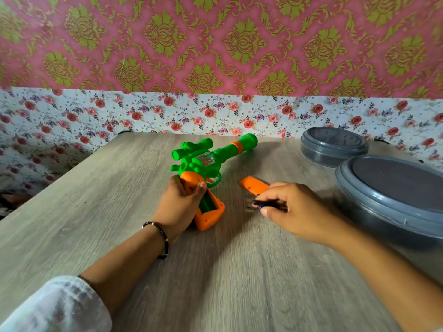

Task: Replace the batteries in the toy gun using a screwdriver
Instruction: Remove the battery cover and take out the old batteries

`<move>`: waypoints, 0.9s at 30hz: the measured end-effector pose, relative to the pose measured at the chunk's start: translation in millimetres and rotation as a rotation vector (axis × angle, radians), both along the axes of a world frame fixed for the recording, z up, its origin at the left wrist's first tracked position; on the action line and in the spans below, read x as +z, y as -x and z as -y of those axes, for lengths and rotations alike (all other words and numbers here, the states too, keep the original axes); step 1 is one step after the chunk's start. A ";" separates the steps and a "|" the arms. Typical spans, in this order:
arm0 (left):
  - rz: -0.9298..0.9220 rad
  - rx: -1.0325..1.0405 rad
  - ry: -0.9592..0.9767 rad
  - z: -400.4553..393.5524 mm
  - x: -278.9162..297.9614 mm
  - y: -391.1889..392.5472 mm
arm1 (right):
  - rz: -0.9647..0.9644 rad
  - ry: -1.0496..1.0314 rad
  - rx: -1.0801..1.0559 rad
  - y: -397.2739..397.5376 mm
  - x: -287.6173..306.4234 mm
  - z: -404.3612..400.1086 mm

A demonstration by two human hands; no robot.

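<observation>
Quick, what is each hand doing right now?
Left hand: grips the toy gun by its handle.
Right hand: holds a dark, blurred tool, probably the screwdriver.

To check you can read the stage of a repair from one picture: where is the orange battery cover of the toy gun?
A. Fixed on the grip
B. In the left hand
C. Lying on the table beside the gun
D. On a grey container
C: the orange battery cover lies on the table right of the toy gun, whose grip compartment is open.
</observation>
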State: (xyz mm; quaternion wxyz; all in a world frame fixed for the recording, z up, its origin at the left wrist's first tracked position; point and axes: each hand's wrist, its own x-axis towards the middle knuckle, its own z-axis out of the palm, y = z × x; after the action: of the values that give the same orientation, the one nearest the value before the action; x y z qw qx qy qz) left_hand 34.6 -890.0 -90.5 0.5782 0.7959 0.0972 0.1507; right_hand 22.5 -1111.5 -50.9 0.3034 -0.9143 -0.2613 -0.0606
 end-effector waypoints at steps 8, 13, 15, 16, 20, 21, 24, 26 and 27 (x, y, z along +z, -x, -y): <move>0.067 0.051 -0.264 0.0 -3.5 -3.8 | -0.058 0.122 0.257 23.3 -7.4 -28.3; 0.041 0.029 -0.303 -7.8 -0.8 -2.2 | -0.033 0.168 0.250 27.1 -9.0 -31.1; 0.014 0.025 -0.326 -9.3 2.1 -0.6 | -0.017 0.185 0.243 29.5 -9.4 -32.3; 0.009 0.017 -0.335 -9.6 3.6 -0.4 | -0.010 0.188 0.238 30.3 -9.6 -32.8; -0.012 0.001 -0.324 -7.9 5.5 2.2 | -0.016 0.191 0.241 31.4 -9.1 -34.2; -0.015 0.002 -0.325 -7.3 5.5 3.4 | -0.020 0.192 0.235 31.9 -8.5 -33.5; -0.027 -0.025 -0.286 -6.4 4.8 4.5 | -0.018 0.193 0.234 31.8 -7.3 -32.3; -0.043 -0.052 -0.222 -5.2 5.3 6.2 | -0.018 0.210 0.246 32.4 -6.0 -32.5; -0.055 -0.069 -0.200 -3.2 6.7 7.7 | -0.016 0.215 0.250 32.5 -5.1 -32.1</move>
State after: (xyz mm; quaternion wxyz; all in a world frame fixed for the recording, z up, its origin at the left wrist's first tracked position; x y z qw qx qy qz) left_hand 26.9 -886.7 -83.8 0.4977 0.8565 0.0703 0.1176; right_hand -10.0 -1079.4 -56.0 0.2111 -0.9023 -0.3757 0.0133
